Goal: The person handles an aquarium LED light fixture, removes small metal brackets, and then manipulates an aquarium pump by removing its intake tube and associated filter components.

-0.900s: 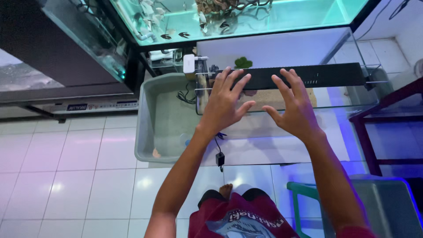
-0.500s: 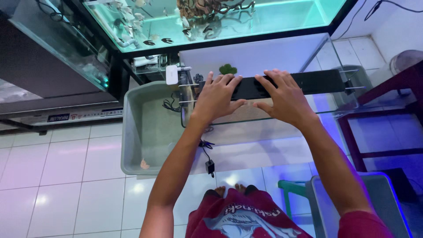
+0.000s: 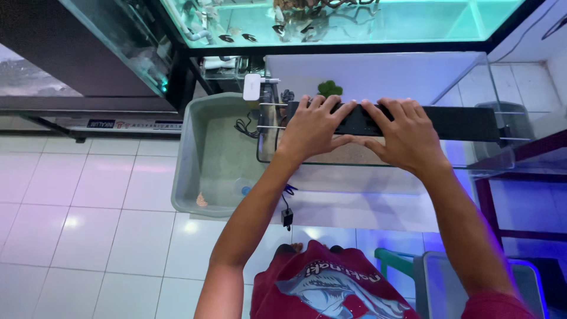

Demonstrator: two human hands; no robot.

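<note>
Both hands lie flat on the long black light bar (image 3: 413, 121) that spans the small glass tank (image 3: 472, 77), leaving open water in front of and behind it, while the grey tub (image 3: 189, 165) crowds the left and the big aquarium (image 3: 354, 23) looms behind.

Floor: white glossy tiles (image 3: 88, 212), with violet and white glints.
Tub: grey plastic tub (image 3: 189, 147) on the floor, left of the small tank; a blue-capped object (image 3: 243, 189) and a small orange object (image 3: 202, 201) lie inside.
Large aquarium: lit turquoise tank (image 3: 378, 20) along the top, black-framed.
Plug: black plug (image 3: 287, 217) hanging on a cord.
Stool: green stool (image 3: 393, 261), lower right.
</note>
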